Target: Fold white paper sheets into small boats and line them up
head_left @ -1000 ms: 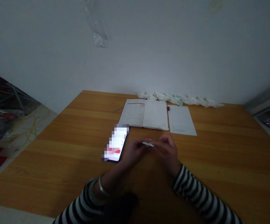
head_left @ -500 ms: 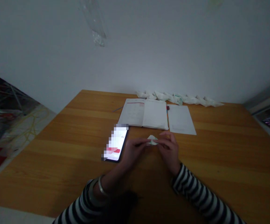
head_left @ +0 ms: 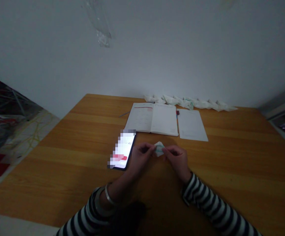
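Between my two hands is a small folded piece of white paper [head_left: 159, 149] with a greenish mark on it, held just above the table. My left hand [head_left: 142, 157] pinches its left side between thumb and finger. On the right side, my right hand [head_left: 178, 160] pinches it the same way. A lit phone [head_left: 122, 149] lies just left of my left hand. Beyond the hands an open notebook [head_left: 164, 119] lies flat, with a loose white sheet [head_left: 193, 124] to its right.
Along the wall at the table's back edge runs a row of several folded white paper pieces [head_left: 201, 104]. A thin pen-like stick [head_left: 124, 114] pokes out left of the notebook. The wooden table [head_left: 235, 157] spreads out on both sides. A clear plastic bag [head_left: 103, 37] hangs on the wall.
The paper has turned so that more of its face shows between my fingers. My right hand's raised fingers have curled in. The phone's displayed number has changed.
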Available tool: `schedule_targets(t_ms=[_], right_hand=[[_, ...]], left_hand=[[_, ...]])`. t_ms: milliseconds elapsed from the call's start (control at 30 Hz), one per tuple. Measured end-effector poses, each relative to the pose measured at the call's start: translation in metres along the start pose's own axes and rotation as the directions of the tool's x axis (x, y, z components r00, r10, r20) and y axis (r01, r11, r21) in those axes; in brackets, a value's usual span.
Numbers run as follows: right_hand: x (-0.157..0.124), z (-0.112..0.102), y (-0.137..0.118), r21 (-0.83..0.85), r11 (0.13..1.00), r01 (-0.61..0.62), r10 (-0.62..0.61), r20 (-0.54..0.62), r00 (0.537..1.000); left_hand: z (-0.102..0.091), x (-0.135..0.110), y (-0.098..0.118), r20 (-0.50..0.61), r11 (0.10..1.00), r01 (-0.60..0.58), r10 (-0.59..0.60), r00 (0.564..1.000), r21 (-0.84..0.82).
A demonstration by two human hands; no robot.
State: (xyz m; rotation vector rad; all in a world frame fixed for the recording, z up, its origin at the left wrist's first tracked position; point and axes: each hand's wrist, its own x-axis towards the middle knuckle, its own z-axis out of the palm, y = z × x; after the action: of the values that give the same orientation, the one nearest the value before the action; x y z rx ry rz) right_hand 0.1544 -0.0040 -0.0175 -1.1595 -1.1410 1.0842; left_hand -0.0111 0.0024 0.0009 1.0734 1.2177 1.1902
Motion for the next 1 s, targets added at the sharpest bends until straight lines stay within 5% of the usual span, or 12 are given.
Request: schedule_targets(t_ms=[200,433,733,1000], right_hand=[[-0.007,0.01,-0.001,0.101,0.995,-0.028,0.039,-0.116,0.992],[-0.007,0.014,0.001,0.194,0.98,-0.038,0.061,-0.113,0.992],[-0.002,0.013,0.001,0.131,0.991,-0.014,0.008,0.045,0.999],[-0.009,0.008,0.005,0.041,0.999,0.013,-0.02,0.182,0.983]], left_hand=[[0.009,-0.004,-0.001,-0.058,0.999,-0.028,0.025,0.998,-0.047],[0.013,-0.007,0.0,-0.005,0.997,-0.07,0.07,0.998,0.01],[0.003,-0.006,-0.007,0.094,0.997,0.036,-0.042,0.995,0.073],[0.004,-0.006,-0.006,0.134,0.998,0.06,-0.056,0.989,-0.029]])
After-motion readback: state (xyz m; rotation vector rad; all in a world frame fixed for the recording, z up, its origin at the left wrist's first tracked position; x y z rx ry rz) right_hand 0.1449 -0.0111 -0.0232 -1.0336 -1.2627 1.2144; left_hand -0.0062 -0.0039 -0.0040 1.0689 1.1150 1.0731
